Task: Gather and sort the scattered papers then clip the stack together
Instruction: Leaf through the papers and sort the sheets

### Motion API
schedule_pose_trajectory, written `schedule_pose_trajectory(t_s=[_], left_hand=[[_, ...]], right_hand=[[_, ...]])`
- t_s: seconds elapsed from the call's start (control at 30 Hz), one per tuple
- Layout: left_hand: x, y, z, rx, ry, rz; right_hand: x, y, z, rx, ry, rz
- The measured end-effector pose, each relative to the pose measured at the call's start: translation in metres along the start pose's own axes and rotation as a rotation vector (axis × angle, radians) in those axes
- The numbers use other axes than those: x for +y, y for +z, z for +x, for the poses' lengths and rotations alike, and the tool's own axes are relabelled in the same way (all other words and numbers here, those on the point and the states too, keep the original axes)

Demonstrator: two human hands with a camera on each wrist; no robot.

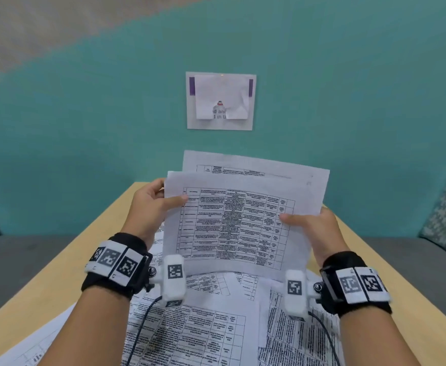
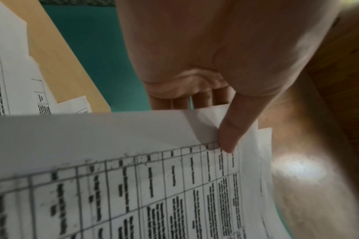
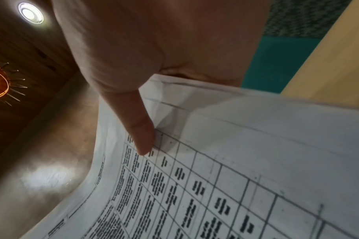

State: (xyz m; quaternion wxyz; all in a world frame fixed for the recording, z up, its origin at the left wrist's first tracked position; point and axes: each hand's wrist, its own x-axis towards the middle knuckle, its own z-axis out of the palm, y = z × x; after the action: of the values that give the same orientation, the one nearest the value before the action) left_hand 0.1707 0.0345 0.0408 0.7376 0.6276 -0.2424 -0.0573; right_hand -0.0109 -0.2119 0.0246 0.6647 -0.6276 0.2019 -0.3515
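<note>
Head view: left hand and right hand pinch the held papers by opposite edges. More scattered papers lie on the table below.

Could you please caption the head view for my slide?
Both hands, left and right, hold sheets above scattered papers.

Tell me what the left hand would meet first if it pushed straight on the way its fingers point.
The left hand already pinches the held sheets at their left edge, fingers behind. Going on forward and up, it looks free until the teal wall; depth is unclear.
</note>
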Motion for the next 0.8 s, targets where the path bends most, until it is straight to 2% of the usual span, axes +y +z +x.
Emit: schedule_pose_trajectory(t_s=[0.13, 0.3, 0.47, 0.8], left_hand=[[0.005, -0.001, 0.001, 0.026, 0.037, -0.065], [0.002, -0.002, -0.002, 0.000, -0.017, -0.040], [0.000, 0.009, -0.007, -0.019, -0.057, 0.018], [-0.003, 0.015, -0.004, 0.005, -0.100, 0.013]], right_hand=[[-0.006, 0.001, 0.000, 0.023, -0.054, 0.064], [0.002, -0.001, 0.003, 0.088, -0.090, -0.056], [0.010, 0.001, 0.006, 0.009, -0.025, -0.109], [0.006, 0.009, 0.004, -0.008, 0.006, -0.083]])
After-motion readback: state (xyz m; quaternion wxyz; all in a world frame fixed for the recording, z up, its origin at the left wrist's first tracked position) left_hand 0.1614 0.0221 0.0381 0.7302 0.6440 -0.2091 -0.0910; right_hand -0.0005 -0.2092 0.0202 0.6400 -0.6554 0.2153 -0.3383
